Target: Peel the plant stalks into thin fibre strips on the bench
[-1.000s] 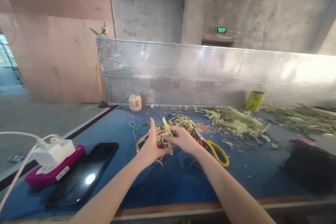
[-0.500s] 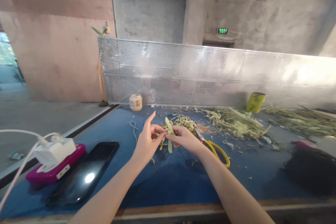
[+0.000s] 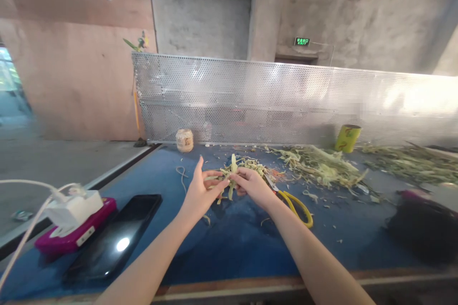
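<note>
Over the middle of the blue table, a pale green strip that looks like corn husk (image 3: 234, 163) stands roughly upright between my hands. My right hand (image 3: 253, 186) is closed, pinching the strip between thumb and fingers. My left hand (image 3: 202, 190) meets it at the same spot, thumb and bent fingers around the strip's lower part, one finger raised. The exact grip is partly hidden by the fingertips. Just behind lies a small heap of husk scraps (image 3: 252, 164). Scissors with yellow handles (image 3: 298, 207) lie beside my right wrist, partly covered by the forearm.
A phone (image 3: 118, 236) and a magenta power strip (image 3: 77, 233) with a white charger lie left. Behind stand a twine spool (image 3: 184, 140), a yellow-green cylinder (image 3: 348, 138) and a perforated metal screen (image 3: 229, 100). A larger husk pile (image 3: 322, 167) and a dark object (image 3: 424, 226) lie right.
The strip has shifted slightly up and right and is turned a little. My left thumb and fingers are spread somewhat wider; my right fingers have moved slightly upward along with the strip.
</note>
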A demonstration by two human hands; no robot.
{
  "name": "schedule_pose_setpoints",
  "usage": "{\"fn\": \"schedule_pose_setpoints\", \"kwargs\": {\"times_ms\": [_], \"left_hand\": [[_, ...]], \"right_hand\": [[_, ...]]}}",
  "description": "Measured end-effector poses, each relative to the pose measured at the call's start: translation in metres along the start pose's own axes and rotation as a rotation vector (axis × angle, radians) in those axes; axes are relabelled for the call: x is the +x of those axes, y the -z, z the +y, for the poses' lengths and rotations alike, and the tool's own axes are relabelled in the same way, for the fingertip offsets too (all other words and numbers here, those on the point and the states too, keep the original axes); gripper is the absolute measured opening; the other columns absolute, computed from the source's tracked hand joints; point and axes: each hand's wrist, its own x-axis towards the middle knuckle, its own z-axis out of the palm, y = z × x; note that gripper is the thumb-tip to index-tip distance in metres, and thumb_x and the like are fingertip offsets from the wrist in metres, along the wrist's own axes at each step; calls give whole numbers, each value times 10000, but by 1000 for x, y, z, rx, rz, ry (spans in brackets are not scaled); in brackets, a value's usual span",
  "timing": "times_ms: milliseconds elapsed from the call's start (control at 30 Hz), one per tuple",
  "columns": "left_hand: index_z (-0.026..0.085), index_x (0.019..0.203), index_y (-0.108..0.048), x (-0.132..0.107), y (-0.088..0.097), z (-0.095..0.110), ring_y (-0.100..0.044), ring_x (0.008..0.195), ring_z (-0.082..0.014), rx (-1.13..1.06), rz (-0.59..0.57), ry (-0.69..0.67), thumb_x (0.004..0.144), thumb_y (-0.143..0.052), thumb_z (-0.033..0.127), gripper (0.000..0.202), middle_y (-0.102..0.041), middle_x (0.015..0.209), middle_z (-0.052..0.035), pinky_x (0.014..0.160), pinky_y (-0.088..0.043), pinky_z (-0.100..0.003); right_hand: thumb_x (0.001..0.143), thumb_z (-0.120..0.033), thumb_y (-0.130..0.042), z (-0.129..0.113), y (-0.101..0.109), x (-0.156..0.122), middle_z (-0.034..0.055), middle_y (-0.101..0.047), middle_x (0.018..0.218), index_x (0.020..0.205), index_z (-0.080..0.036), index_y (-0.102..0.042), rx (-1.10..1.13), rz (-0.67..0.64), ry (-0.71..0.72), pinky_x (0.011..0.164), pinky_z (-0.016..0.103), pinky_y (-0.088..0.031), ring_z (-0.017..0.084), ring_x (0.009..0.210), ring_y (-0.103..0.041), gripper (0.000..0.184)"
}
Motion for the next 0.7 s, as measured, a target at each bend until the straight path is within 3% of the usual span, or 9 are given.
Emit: {"fn": "schedule_pose_setpoints", "kwargs": {"times_ms": [100, 200, 400, 533, 633, 700], "left_hand": [[153, 1357, 1, 0, -1, -4, -534, 530, -128, -29, -151, 63, 647, -650, 312, 977, -596, 741, -20, 515, -453, -294], [151, 1349, -31, 0, -1, -6, -481, 446, -101, -50, -182, 67, 650, -650, 283, 943, -575, 633, 32, 471, -402, -262], [140, 1325, -127, -5, -3, -6, -487, 440, -91, -17, -364, 149, 633, -664, 250, 883, -578, 638, 33, 481, -392, -257], [201, 1345, -53, -4, -4, -3, -504, 493, -89, -1, -184, 57, 652, -646, 290, 916, -594, 792, -19, 463, -412, -242], [233, 1351, -54, -3, -3, 1, -558, 687, -133, -5, -79, 28, 658, -636, 328, 910, -533, 1057, -102, 497, -451, -242], [242, 1355, -46, -3, -3, 3, -560, 766, -148, -12, -55, 19, 652, -641, 330, 925, -495, 1138, -112, 549, -473, -254]], "right_hand": [[655, -434, -619, -2, -1, -2, -66, -448, 561, 654, -170, -426, 26, -48, 20, 435, 178, -291, 36, 441, -363, 327], [616, -403, -663, -5, -2, -3, -50, -484, 612, 707, -162, -475, -1, -32, 25, 460, 185, -316, 48, 488, -408, 319], [586, -409, -682, -5, 1, 1, -102, -316, 484, 666, -163, -446, 248, 84, 44, 414, 183, -187, 16, 402, -235, 351], [592, -427, -677, -6, 0, 1, -96, -322, 481, 657, -167, -441, 237, 36, 16, 420, 189, -176, 24, 412, -242, 358], [642, -499, -606, -9, -3, -1, -68, -388, 530, 697, -164, -473, 257, -77, -54, 430, 191, -194, 34, 436, -284, 365], [665, -522, -566, -11, -5, -3, -59, -403, 553, 747, -164, -497, 264, -136, -78, 436, 195, -213, 40, 448, -302, 374]]}}
